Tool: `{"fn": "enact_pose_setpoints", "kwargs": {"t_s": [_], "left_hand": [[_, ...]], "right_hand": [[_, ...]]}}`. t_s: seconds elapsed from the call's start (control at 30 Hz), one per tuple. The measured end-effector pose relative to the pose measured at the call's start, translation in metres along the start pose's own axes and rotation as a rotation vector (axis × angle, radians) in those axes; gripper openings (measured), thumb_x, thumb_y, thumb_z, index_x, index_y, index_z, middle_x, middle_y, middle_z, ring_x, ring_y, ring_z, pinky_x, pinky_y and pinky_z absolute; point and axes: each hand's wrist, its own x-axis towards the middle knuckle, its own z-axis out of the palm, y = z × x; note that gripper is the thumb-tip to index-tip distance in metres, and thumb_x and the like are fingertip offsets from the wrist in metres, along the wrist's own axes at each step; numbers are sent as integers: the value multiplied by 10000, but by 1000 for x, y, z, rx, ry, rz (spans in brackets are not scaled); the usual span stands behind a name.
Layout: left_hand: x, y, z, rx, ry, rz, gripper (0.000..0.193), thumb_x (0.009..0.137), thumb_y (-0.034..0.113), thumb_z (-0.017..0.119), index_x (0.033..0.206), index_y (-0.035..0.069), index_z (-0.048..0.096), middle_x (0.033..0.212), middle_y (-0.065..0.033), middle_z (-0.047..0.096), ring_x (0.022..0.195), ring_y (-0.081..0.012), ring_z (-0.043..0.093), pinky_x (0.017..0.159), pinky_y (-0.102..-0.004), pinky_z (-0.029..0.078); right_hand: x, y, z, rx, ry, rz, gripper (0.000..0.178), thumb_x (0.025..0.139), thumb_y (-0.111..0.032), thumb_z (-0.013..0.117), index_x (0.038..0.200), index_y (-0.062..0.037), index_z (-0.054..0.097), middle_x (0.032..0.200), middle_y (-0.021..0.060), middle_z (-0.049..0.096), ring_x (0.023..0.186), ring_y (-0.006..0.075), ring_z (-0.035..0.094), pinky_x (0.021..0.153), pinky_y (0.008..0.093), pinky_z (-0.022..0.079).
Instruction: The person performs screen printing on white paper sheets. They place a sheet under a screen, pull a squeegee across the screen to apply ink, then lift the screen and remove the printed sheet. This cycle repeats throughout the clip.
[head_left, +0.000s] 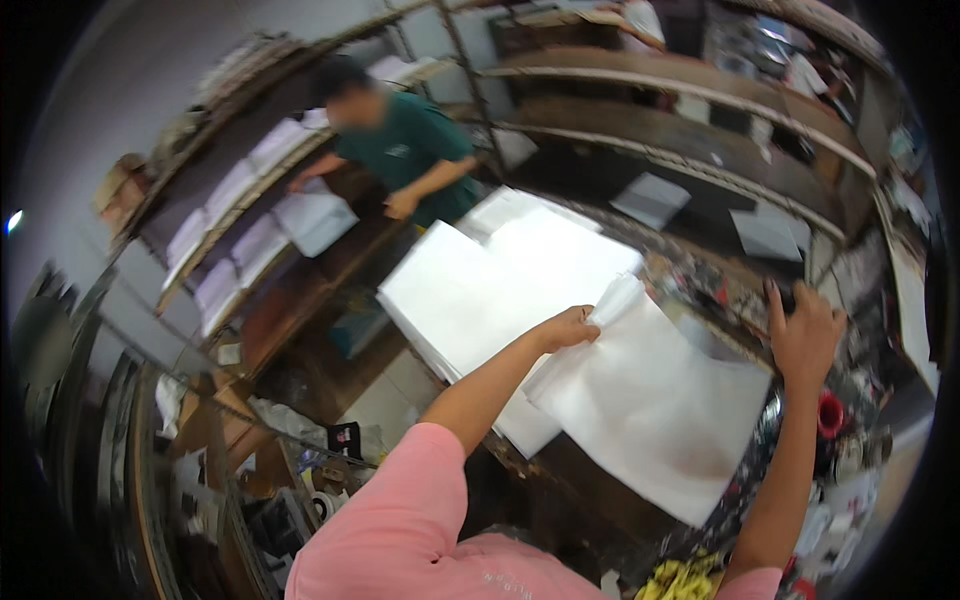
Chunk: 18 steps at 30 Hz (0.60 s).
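Note:
My left hand [568,330] is closed on the gathered edge of a white sheet [660,400]. It looks like thin paper or plastic film; I cannot tell which, nor whether there is more than one layer. The sheet bulges toward the lower right, over the table's near side. Behind and left of it lie stacks of similar white sheets [470,285], partly under my left forearm. My right hand [810,340] is off the sheet's right corner, thumb apart from the bent fingers. A dark patch shows between them; I cannot tell whether it is an object.
A person in a green shirt [425,150] stands by the left shelf [240,190], a hand at a white stack [315,215]. Further shelves [680,75] run behind the table. Clutter lines the right side, with a red roll [831,413] and yellow cloth [680,580].

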Motion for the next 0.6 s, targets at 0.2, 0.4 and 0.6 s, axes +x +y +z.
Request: {"fn": "enact_pose_setpoints", "kwargs": {"t_s": [0.2,0.4,0.6], "left_hand": [[71,-159,137,318,126,103,729,909,156,709,1519,-116,415,911,-298,754,829,-507,731,733,-579,600],[75,-138,119,254,105,130,730,885,161,780,1515,-82,502,1267,-365,702,1179,-483,701,1040,-486,552],[97,-166,116,71,120,74,636,885,139,755,1453,-73,561,1271,-337,710,1176,-462,707,1019,-486,556]], "right_hand": [[-14,-16,25,-51,47,-73,693,985,-708,595,975,-47,802,859,149,757,899,360,736,1008,560,438],[-38,-4,24,-62,150,-68,680,943,-718,639,810,-67,785,753,109,723,769,282,689,846,465,410],[-42,-10,31,-51,199,-79,668,925,-725,657,811,-81,789,729,99,705,772,273,690,853,457,415]]}}
